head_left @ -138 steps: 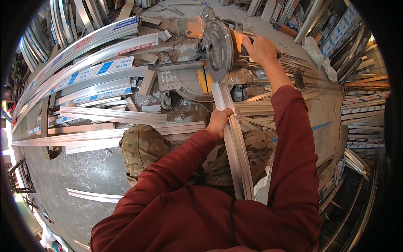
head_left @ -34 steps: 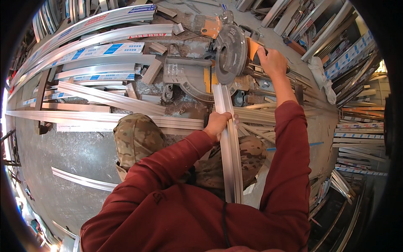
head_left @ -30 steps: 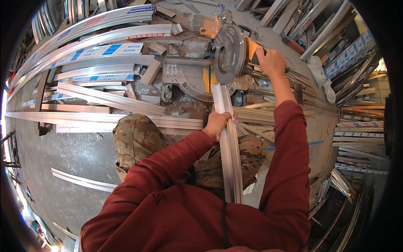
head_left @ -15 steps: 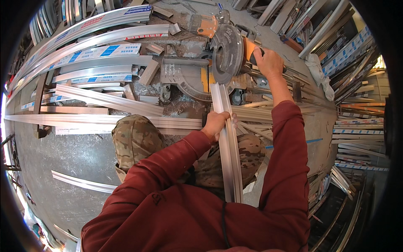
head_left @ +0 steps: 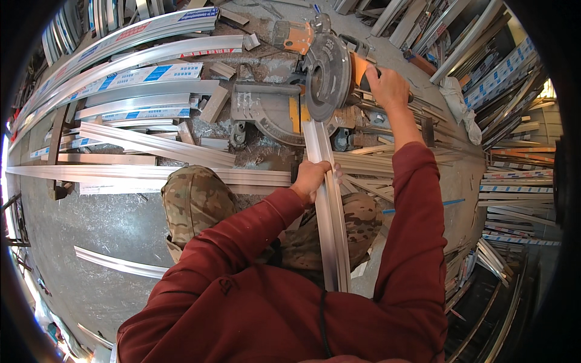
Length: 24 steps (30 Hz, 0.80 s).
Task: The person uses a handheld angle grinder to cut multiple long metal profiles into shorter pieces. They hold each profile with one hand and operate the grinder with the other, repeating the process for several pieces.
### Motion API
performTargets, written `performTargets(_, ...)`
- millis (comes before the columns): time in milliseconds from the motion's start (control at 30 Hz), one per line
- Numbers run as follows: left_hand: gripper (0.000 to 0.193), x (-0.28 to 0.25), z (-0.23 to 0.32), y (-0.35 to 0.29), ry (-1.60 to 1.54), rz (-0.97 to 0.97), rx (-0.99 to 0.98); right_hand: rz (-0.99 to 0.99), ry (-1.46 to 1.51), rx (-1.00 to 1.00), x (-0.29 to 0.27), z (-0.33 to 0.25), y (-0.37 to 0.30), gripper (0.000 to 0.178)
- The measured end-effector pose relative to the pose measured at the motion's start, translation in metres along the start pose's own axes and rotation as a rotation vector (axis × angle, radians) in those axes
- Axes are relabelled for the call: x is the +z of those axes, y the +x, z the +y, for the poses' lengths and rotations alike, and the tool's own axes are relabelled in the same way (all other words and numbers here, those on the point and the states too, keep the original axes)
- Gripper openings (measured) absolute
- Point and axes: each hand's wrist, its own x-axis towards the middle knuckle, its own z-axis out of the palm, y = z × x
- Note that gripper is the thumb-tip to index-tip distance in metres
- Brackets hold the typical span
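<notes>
From where I stand: the metal bar (head_left: pixel 330 224) runs up between the person's knees, far end right at the front of the saw (head_left: pixel 327 78); can't tell if it touches the blade; left hand (head_left: pixel 312 179) is clasped round the bar, fingertips showing on its right side; right hand (head_left: pixel 389 89) is wrapped round the saw handle (head_left: pixel 370 75); step looks like bar held up to the saw, ready position or mid-cut, can't tell which; can't tell if the blade spins; next move seems to call for a steady bar, square end, left hand well back from the blade; camouflage trousers (head_left: pixel 200 193) flank the bar, so little room sideways; long strips (head_left: pixel 254 177) lie crosswise by the left knee, could snag a leftward swing; loose offcut (head_left: pixel 215 104) sits left of the saw base (head_left: pixel 260 109); thin bars (head_left: pixel 369 163) clutter the right; white bag (head_left: pixel 463 109) farther off; lone strip (head_left: pixel 121 262) on the floor (head_left: pixel 115 227).
</notes>
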Motion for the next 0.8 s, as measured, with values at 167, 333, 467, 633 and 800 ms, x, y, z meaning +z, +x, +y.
performTargets(167,0.02,0.0004,0.0002,0.0001,-0.009,-0.012,0.004,0.022,-0.007,-0.005,0.0021,0.001,0.0015,0.057)
performTargets(333,0.022,-0.0007,0.0003,0.0011,-0.013,-0.016,-0.002,0.027,-0.015,0.0,0.004,0.0016,0.0008,0.056)
performTargets(467,0.022,-0.0011,0.0001,0.0018,-0.01,-0.011,-0.006,0.015,-0.023,-0.005,0.0034,0.0022,0.0006,0.056)
performTargets(633,0.022,-0.0022,-0.0016,0.0045,-0.019,0.005,0.008,0.005,-0.019,-0.004,0.0014,0.0002,-0.0008,0.057)
performTargets(800,0.021,-0.0035,-0.0011,0.005,0.012,-0.017,-0.003,0.006,-0.026,0.004,0.0023,0.0013,-0.0013,0.058)
